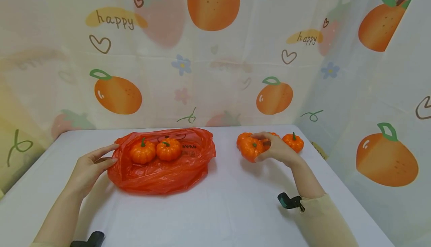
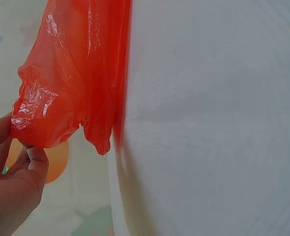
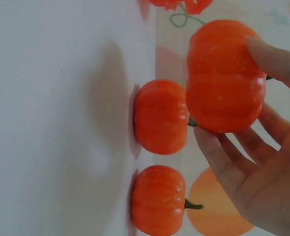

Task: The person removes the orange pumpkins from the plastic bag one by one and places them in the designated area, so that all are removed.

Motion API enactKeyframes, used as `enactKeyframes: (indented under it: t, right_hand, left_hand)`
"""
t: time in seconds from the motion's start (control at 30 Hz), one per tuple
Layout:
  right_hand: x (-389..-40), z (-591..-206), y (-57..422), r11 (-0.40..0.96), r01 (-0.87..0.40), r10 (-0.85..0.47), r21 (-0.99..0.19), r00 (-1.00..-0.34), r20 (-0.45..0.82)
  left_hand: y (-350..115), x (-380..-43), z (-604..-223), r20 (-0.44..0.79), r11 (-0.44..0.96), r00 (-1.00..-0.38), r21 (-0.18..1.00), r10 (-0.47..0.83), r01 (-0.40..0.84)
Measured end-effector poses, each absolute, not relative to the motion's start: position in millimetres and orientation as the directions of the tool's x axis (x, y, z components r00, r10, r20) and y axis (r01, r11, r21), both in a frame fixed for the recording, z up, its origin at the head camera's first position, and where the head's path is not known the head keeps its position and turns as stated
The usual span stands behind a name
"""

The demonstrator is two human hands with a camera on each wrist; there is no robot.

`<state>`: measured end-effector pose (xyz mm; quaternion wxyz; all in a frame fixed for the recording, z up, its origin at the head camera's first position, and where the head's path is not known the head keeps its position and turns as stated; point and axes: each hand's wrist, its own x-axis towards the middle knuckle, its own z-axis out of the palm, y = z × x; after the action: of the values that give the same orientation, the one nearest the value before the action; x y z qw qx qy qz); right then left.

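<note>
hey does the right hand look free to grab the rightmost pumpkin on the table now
Probably not as it stands: the right hand holds another pumpkin. Otherwise the way looks free, since the rightmost pumpkin sits close by with nothing seen on top.

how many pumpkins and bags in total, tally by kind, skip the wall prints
Red plastic bag: 1
Orange pumpkins: 6 (2 in the bag, 1 in the right hand, 3 on the table, one of them mostly hidden behind that hand)
Total: 7
</note>
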<state>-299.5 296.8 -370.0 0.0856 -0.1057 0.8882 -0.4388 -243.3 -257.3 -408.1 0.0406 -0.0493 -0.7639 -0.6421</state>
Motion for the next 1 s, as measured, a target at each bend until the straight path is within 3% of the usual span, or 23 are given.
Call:
enactKeyframes:
  t: [0.4,1.0]
  right_hand:
    - [-294.4,-381.1,310.4,0.594,-0.159,-0.369,-0.789,-0.925,-0.092]
    - [-299.9,-391.9,325.8,0.65,-0.143,-0.393,-0.746,-0.904,-0.169]
  left_hand:
    - [-257.0,-241.0,-408.2,0.149,0.13,-0.988,0.98,0.04,0.153]
    - [-256.0,-241.5,-407.4,0.153,0.099,-0.987,0.983,0.051,0.158]
